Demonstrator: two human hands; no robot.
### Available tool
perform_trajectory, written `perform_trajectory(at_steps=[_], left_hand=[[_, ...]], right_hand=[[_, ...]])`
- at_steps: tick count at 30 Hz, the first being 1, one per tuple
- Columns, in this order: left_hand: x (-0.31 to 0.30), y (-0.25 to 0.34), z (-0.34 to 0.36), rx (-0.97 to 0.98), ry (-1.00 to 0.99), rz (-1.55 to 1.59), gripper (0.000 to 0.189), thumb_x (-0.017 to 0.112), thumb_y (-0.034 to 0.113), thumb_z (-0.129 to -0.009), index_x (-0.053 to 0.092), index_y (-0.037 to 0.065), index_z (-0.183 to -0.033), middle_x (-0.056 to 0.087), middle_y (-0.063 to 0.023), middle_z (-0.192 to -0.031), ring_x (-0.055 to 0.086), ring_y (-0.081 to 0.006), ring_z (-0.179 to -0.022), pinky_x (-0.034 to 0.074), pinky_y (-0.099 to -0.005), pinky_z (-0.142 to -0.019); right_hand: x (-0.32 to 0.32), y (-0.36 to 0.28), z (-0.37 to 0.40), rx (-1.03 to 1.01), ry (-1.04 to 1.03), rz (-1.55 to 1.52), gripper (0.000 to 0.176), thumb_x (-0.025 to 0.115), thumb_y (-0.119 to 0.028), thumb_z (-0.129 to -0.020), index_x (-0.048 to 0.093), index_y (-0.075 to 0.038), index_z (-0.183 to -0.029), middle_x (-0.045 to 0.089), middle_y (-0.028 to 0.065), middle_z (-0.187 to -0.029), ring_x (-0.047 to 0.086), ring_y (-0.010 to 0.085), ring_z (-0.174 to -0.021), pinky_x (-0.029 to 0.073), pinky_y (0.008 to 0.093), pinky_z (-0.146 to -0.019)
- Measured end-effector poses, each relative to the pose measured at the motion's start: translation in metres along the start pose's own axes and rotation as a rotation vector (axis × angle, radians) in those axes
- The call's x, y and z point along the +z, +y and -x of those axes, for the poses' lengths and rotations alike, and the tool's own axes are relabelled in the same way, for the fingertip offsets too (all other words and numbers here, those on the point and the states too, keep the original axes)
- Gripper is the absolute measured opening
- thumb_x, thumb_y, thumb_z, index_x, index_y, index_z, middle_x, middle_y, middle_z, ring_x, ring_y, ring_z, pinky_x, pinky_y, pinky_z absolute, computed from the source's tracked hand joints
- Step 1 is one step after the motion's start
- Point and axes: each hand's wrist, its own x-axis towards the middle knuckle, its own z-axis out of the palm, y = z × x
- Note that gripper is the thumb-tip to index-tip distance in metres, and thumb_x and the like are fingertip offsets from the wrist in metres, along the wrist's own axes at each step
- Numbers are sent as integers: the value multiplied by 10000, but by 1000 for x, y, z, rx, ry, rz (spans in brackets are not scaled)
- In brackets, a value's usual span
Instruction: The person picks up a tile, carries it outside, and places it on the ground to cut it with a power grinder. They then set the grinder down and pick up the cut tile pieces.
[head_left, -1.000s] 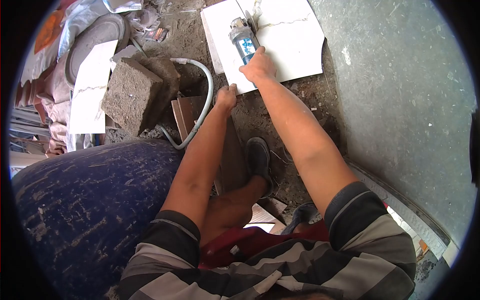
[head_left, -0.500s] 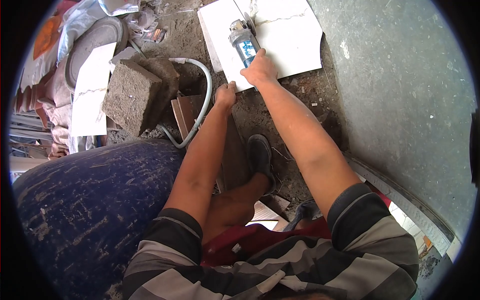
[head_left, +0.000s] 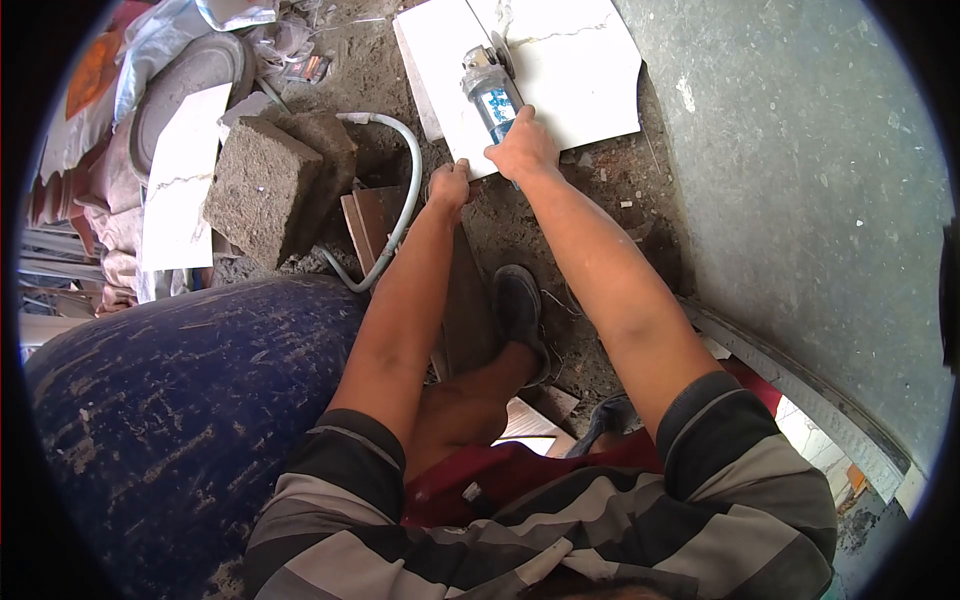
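Observation:
A white tile with brown veining [head_left: 590, 95] lies on the ground at the top centre, with a cut line running down from its upper edge. My right hand [head_left: 525, 148] is wrapped round the body of an angle grinder [head_left: 494, 98], whose disc stands on edge against the tile beside that line. At the tile's lower left corner my left hand [head_left: 449, 187] grips the edge, thumb on top and the other fingers mostly hidden.
Concrete blocks [head_left: 262, 190], a grey hose [head_left: 414, 180] and a cut white tile piece [head_left: 180, 185] are at the left. Below them bulges a big blue drum [head_left: 190, 400]. A grey metal sheet [head_left: 800, 150] covers the right side. Brown boards [head_left: 375, 222] lie near my left forearm.
The grinder in my right hand has shifted slightly down the tile. My left hand keeps its place at the tile's corner, and the whole view has moved a little.

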Motion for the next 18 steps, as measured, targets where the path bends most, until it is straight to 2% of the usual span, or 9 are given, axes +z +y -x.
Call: perform_trajectory(at_steps=[15,17,18], left_hand=[[0,-7,-11,-2,7,42,336,400,277,-1041,541,-21,-977,568,-92,-744,502,-164,-556,432,-310,-510],[-2,-9,-15,-31,-24,77,352,452,271,-1025,585,-53,-1062,645,-136,-863,593,-190,-656,498,-344,-603],[-2,-10,-16,-30,-25,77,352,452,271,-1025,585,-53,-1062,645,-136,-863,593,-190,-656,498,-344,-603]], right_hand=[[2,16,20,2,0,-11,733,762,-310,-721,388,4,-1268,605,203,-1162,622,337,-1076,518,425,-927],[2,17,22,5,-2,-12,731,762,-308,-721,389,4,-1268,604,202,-1161,620,340,-1080,516,425,-929],[2,18,23,3,2,-12,729,761,-308,-723,389,4,-1267,602,206,-1165,618,344,-1082,515,426,-931]])
